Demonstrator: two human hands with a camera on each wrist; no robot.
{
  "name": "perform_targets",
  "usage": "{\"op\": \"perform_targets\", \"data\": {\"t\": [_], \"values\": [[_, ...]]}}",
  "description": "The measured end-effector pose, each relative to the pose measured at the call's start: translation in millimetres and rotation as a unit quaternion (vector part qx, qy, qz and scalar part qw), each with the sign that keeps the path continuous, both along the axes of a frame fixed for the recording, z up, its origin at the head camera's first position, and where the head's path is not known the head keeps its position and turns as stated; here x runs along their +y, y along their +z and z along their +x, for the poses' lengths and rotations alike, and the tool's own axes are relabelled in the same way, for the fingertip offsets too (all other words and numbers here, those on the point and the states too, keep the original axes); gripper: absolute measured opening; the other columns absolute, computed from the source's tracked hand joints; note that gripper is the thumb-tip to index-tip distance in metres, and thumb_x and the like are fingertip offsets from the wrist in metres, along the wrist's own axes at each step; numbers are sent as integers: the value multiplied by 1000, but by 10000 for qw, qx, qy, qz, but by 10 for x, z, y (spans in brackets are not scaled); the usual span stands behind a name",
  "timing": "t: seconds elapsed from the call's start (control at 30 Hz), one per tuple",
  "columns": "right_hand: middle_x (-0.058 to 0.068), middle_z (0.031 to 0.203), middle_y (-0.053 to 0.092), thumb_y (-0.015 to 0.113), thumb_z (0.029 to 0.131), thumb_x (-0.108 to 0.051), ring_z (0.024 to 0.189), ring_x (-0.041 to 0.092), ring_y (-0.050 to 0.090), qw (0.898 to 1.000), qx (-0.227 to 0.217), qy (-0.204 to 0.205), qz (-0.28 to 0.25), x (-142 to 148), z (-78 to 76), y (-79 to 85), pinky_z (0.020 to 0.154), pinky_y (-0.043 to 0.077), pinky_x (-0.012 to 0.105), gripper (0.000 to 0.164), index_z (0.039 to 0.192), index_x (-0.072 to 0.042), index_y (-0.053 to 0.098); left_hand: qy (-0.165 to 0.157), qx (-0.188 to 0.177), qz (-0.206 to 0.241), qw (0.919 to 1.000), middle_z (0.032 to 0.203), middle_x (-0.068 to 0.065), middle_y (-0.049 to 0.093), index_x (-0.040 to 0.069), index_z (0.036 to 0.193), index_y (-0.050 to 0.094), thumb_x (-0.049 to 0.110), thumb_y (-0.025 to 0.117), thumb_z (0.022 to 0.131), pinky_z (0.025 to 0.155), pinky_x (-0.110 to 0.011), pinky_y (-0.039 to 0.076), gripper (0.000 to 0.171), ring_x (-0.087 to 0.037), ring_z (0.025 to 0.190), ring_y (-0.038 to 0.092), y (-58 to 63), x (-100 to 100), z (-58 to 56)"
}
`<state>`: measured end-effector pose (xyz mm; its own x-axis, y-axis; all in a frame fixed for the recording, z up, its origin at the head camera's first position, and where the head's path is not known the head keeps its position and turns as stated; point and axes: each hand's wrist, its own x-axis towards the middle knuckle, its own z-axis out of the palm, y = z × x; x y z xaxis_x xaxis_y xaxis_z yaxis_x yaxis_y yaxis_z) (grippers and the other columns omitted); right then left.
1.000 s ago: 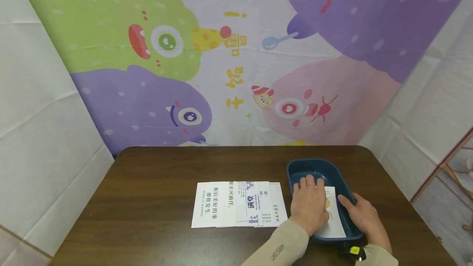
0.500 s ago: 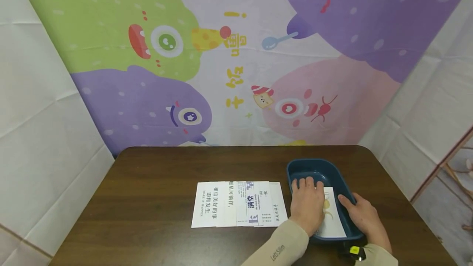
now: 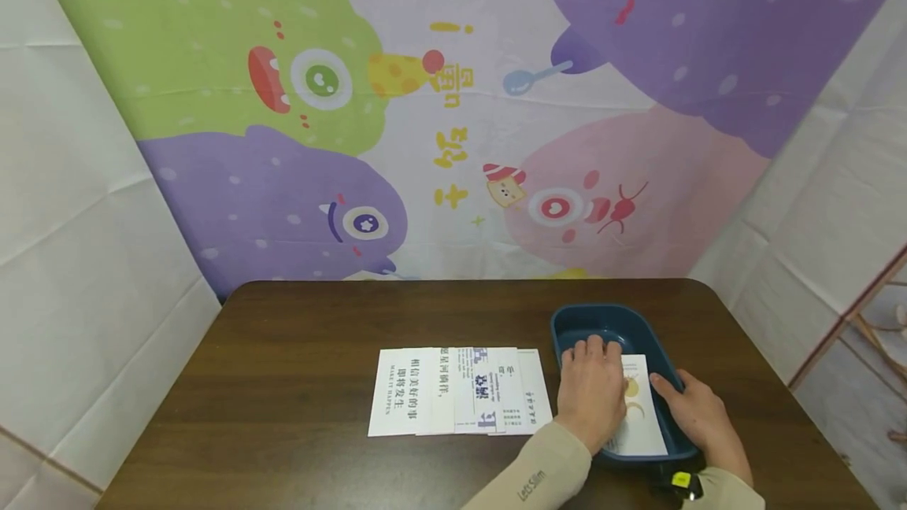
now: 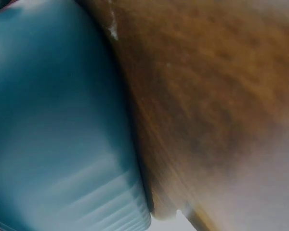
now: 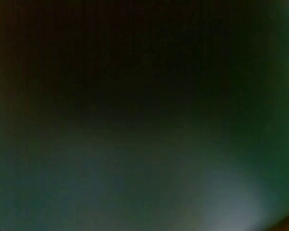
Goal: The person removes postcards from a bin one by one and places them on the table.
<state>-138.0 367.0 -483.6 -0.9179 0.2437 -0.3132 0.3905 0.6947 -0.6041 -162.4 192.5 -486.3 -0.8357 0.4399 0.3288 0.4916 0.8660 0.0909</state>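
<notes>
In the head view a dark blue tray (image 3: 602, 319) stands at the right of the table, with a white card (image 3: 643, 419) in it that bears yellow moon shapes. My left hand (image 3: 591, 396) reaches into the tray with bent fingers and holds the card along its left side; the fingertips and thumb are hidden. My right hand (image 3: 705, 419) grips the tray's right side, thumb over the rim and fingers outside. The left wrist view takes in the tray's outer wall (image 4: 62, 125) against the wood. The right wrist view is dark and blurred.
Left of the tray, several white printed cards (image 3: 404, 392) lie in an overlapping row on the brown table (image 3: 283, 384). A cartoon-printed cloth (image 3: 453, 124) hangs behind the table's back edge. White sheets flank both sides.
The moon card has shifted slightly up and to the right, under my left fingers. My right hand and the tray stay in place, as does the row of cards.
</notes>
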Motion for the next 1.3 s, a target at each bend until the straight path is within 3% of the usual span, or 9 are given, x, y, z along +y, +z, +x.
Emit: {"op": "perform_targets", "data": {"t": [0.27, 0.5, 0.8, 1.1, 1.3], "values": [[46, 134, 40, 35, 96, -63, 109, 51, 50, 9999, 51, 25, 83, 10, 8, -12, 93, 41, 66, 90, 139, 17, 28, -175, 104, 486, 9986, 115, 0, 63, 19, 127, 53, 37, 74, 85, 92, -37, 49, 50, -16, 104, 57, -8, -5, 4], [45, 134, 41, 35, 96, -64, 107, 49, 52, 10000, 25, -40, 15, 4, -1, 3, 92, 43, 65, 90, 139, 15, 29, -198, 302, 427, 9984, 120, 1, 64, 23, 126, 54, 37, 72, 87, 101, -46, 43, 45, -19, 112, 52, 8, -10, 5], [45, 132, 43, 35, 96, -64, 104, 47, 54, 10000, 58, -6, 26, -4, 6, 12, 90, 45, 63, 90, 139, 15, 29, -144, 491, 363, 9980, 117, 0, 63, 24, 123, 59, 39, 71, 87, 98, -47, 44, 41, -20, 109, 53, -3, -25, 9], [45, 133, 40, 34, 96, -65, 106, 48, 51, 10000, -16, -26, -15, -14, 8, 18, 93, 43, 65, 93, 140, 16, 26, -45, 383, 268, 9989, 121, -1, 65, 24, 125, 58, 40, 68, 88, 103, -52, 41, 41, -22, 114, 53, -11, -17, 14], [44, 131, 42, 35, 96, -65, 103, 46, 52, 10000, -39, -3, -34, -1, -3, 9, 90, 44, 63, 92, 139, 16, 28, -256, 402, 445, 9979, 129, -1, 59, 27, 124, 61, 36, 65, 90, 104, -51, 41, 35, -22, 121, 48, -4, -39, 11]]}}
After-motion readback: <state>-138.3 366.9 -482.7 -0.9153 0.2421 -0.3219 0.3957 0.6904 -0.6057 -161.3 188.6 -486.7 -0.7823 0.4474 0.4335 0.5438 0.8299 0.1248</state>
